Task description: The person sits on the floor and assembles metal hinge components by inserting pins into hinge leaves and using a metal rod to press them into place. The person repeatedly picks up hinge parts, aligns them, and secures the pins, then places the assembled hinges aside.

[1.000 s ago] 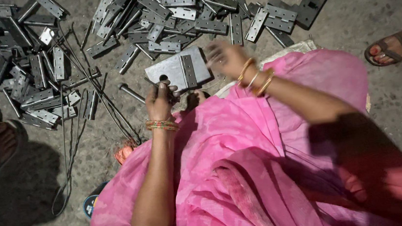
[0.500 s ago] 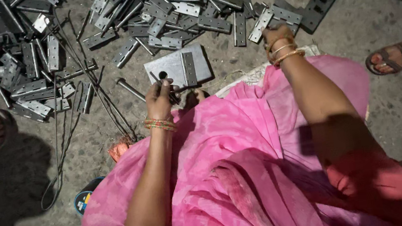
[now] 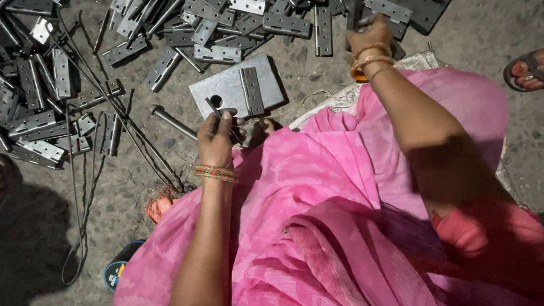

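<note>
Head view: left hand (image 3: 217, 135) grips thin pin (image 3: 218, 111) beside holed plate (image 3: 236, 86). Right hand (image 3: 370, 30) reaches far hinge pile (image 3: 251, 8), nearer it; finger spread unclear.

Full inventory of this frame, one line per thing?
Hinge leaves: many, grey metal, heaped along the top and left on the floor.
Hinged plate: one, grey, flat on the floor before the left hand.
Wire rods: several, thin, dark, left of centre.
Sandalled foot: one, another person's, right edge.
Pink cloth: one, over the lap.
Left hand: pinching a thin pin.
Right hand: reaching into the hinge pile, bangles on the wrist.
</note>
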Action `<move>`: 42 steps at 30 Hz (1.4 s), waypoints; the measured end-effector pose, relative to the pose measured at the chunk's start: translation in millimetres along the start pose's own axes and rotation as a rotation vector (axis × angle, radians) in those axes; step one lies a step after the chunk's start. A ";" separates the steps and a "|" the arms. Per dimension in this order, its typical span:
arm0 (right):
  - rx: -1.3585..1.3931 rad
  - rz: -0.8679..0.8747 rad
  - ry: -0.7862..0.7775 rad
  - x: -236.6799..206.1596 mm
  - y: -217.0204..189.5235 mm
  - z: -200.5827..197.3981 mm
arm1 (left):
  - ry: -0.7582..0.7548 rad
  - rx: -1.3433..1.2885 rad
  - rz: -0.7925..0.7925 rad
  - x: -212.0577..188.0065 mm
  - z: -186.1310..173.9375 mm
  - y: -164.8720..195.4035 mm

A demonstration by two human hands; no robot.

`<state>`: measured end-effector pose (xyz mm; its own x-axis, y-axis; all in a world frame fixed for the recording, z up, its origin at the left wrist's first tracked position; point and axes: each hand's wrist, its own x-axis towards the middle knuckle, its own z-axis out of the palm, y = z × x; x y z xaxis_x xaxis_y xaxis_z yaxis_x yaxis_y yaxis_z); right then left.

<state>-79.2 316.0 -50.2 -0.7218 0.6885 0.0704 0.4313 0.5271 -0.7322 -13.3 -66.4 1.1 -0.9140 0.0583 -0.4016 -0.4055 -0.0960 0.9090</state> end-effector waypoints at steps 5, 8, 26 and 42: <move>-0.153 -0.140 -0.064 -14.5 -4.1 3.9 | -0.022 -0.024 -0.017 -1.6 1.2 1.1; -0.086 -0.212 -0.054 -12.6 -3.2 10.2 | -0.037 -0.034 -0.008 -1.9 1.9 3.1; 0.471 0.289 -0.517 9.4 -3.2 10.1 | -0.020 -0.051 -0.023 -2.0 7.0 5.7; 1.038 0.195 -1.273 -137.8 -110.5 7.6 | -0.112 -0.133 0.049 -3.2 33.7 8.0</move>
<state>-31.5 159.1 15.9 -0.8810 -0.3998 -0.2529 0.4185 -0.4093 -0.8108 -13.2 -33.8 13.4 -0.9283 0.1598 -0.3358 -0.3659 -0.2312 0.9015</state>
